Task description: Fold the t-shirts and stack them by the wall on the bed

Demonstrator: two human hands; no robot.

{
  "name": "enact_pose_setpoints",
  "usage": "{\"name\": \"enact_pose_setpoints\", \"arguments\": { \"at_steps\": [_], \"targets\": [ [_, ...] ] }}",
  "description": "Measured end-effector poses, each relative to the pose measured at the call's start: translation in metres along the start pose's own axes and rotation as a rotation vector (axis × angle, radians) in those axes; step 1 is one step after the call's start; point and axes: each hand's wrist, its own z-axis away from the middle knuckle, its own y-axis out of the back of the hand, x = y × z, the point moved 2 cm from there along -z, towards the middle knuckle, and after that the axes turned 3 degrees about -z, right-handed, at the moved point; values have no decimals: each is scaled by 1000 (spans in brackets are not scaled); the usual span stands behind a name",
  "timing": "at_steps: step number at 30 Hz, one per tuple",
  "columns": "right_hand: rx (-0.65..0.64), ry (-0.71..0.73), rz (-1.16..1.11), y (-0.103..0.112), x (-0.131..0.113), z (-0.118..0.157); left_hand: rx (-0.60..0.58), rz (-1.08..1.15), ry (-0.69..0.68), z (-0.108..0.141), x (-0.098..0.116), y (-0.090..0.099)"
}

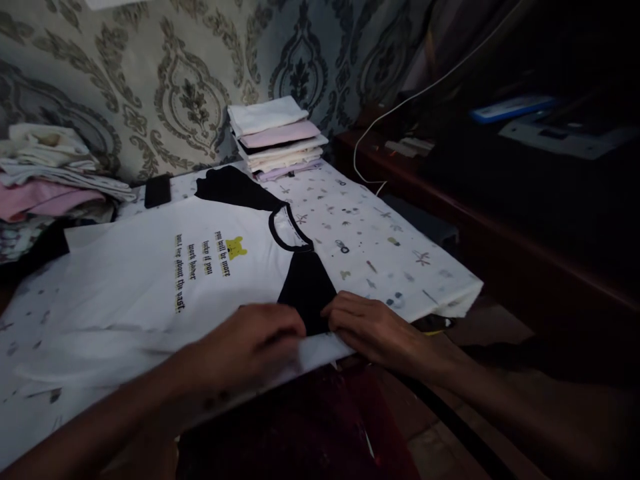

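A white T-shirt point(135, 267) with black raglan sleeves lies spread on its side across the table, its black-trimmed neckline pointing right. Yellow bear artwork and dark lettering show on its front. Near the table's front edge, my left hand point(255, 343) has its fingers curled on the near black sleeve point(307, 290), beside its lower edge. My right hand point(377, 330) pinches the same sleeve at its right corner. The fingertips of both hands are partly hidden. The far sleeve lies flat toward the wall.
A neat stack of folded clothes point(277, 140) stands at the back of the patterned tablecloth point(390, 233). Rumpled clothes point(45, 180) are piled at the left beside a black phone point(157, 191). A white cable point(425, 95) hangs near the dark wooden furniture point(450, 207) on the right.
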Motion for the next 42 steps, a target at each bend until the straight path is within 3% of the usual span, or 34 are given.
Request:
{"name": "enact_pose_setpoints", "arguments": {
  "at_steps": [3,5,7,12,17,20,23,30,35,38,42],
  "targets": [
    [-31,-2,29,3,-3,4,249,-302,67,-14,-45,18],
    [-24,-17,5,4,-5,8,291,-458,67,-26,-69,19],
    [-5,-58,-19,4,-5,10,249,-529,25,-40,-78,10],
    [-9,-163,87,3,-6,-1,128,-519,-39,-69,-62,-15],
    [-93,-64,-32,12,-8,-10,187,-366,-26,-51,-64,4],
    [-178,-134,-120,23,-8,-3,199,-378,-3,-36,-76,14],
    [-265,-160,-131,28,-10,5,179,-474,-32,-36,-80,10],
    [-383,-106,-10,16,-16,14,79,-570,-19,-66,-60,-8],
    [-426,-165,-14,19,-26,12,199,-441,-47,-89,-53,3],
    [-356,-221,-58,18,-27,15,280,-363,5,-111,-57,13],
    [-222,-223,-6,7,-24,23,272,-373,59,-138,-63,14]
  ]
}}
